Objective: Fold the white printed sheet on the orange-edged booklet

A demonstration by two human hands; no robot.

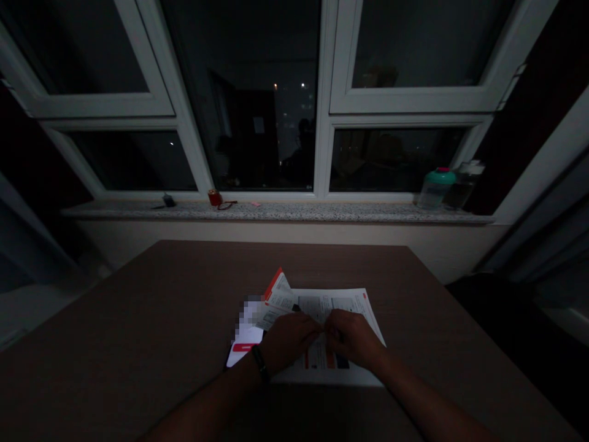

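Observation:
A printed paper sheet [370,310] with text, pictures and orange patches lies on the brown table under both hands. At its upper left a folded paper flap [278,293] with a red edge stands up, close to my left hand [289,337]. My left hand is closed, its fingertips pinched over the middle of the sheet. Fingers curled, my right hand [352,334] meets the left one there. Whatever lies between the fingertips is too small and dark to make out. A lit screen device [248,334], partly blurred out, lies beside my left wrist, which wears a dark band [260,362].
The table [184,307] reaches toward a granite windowsill [294,212]. On the sill are a small red object [214,197], a dark little bottle [168,200] and a large bottle with a teal top [439,184], beside another clear bottle [467,181]. The room is dim.

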